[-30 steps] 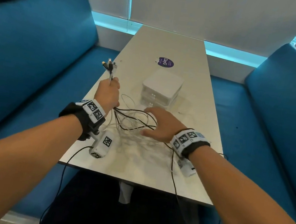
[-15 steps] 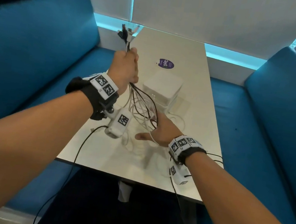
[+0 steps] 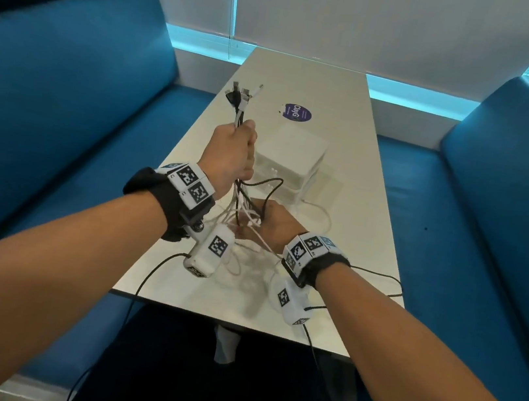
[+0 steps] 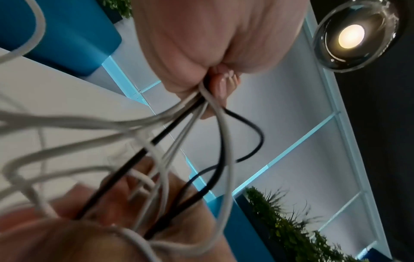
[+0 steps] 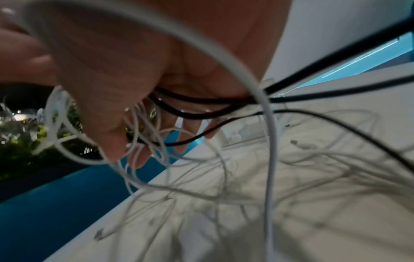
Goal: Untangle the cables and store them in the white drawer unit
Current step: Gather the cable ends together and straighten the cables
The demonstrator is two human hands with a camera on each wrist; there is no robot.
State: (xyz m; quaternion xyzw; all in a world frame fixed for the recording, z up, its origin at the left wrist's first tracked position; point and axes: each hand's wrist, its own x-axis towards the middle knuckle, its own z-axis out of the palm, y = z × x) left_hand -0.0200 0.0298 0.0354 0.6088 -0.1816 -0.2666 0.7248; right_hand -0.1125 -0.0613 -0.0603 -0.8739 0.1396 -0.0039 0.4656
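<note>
Combing through the lower part of the tangle, the right hand (image 3: 267, 221) sits nearest, low over the pale rectangular table (image 3: 363, 222), palm turned up with its fingers (image 5: 112, 147) spread and threaded among thin white and black cables (image 3: 247, 211). They are relaxed and splayed, clamped on nothing, which suits a hand meant to let strands slide across it while knots are found. Loose white loops and a couple of plug ends lie on the table just beneath and beside it.

Above and a little farther off, the left hand (image 3: 232, 151) is clenched in a fist round the bundle, gripping it just below the connector ends (image 3: 243, 94), which fan out above the knuckles. Holding the plugs together up high, I judge, lets the rest hang down so the crossings show and can be pulled apart.

Just behind both hands stands the small white plastic drawer unit (image 3: 291, 159), square-topped, its drawers apparently closed. Nothing is stored yet, and it is close enough for an easy reach once a cable comes free. Beyond it lies a round purple sticker (image 3: 297, 113).
</note>
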